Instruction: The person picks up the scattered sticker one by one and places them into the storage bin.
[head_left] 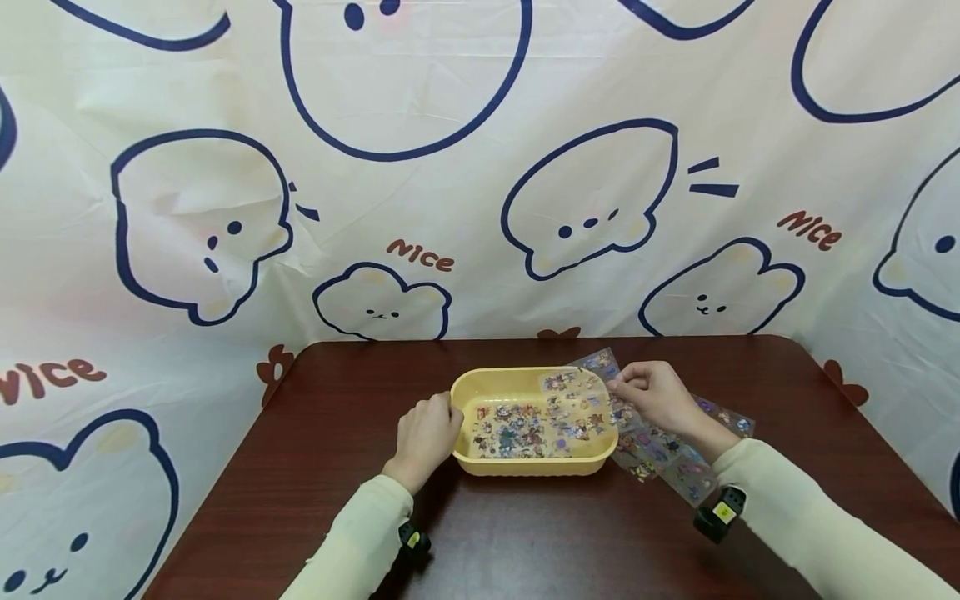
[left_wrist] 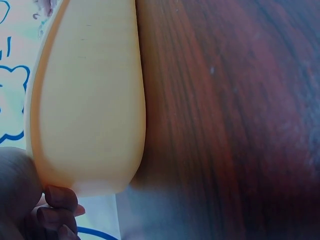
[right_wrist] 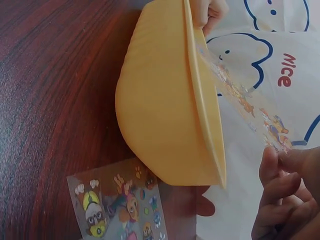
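To the left of the yellow basin (head_left: 536, 468), the left forearm is stretched forward in a pale sleeve (head_left: 351, 537), angled inward from the near side, with a black wrist device (head_left: 414, 539) worn below the cuff. The left hand (head_left: 429, 433) is brought against the basin's left end, knuckles uppermost; the rim there is gripped, with the fingers curled round the outside of the wall.

The basin is set upright on the dark wooden table (head_left: 510, 542). On its floor, mostly toward the left and middle, printed transparent sticker sheets (head_left: 513, 433) are spread; how many cannot be told. Over its right half a clear sticker sheet (head_left: 576, 408) is held on a slant, its upper edge raised past the right rim. Whether its lower part is touching the sheets beneath cannot be told.

That raised edge is pinched between the thumb and forefinger of the right hand (head_left: 660, 396), which is lifted just beyond the basin's right end, the other fingers loosely bent. The right forearm is reached in from the near right, and beneath it, right of the basin, loose sticker sheets (head_left: 686, 468) are laid overlapping on the table. Behind the basin, a printed cloth (head_left: 465, 200) is hung.
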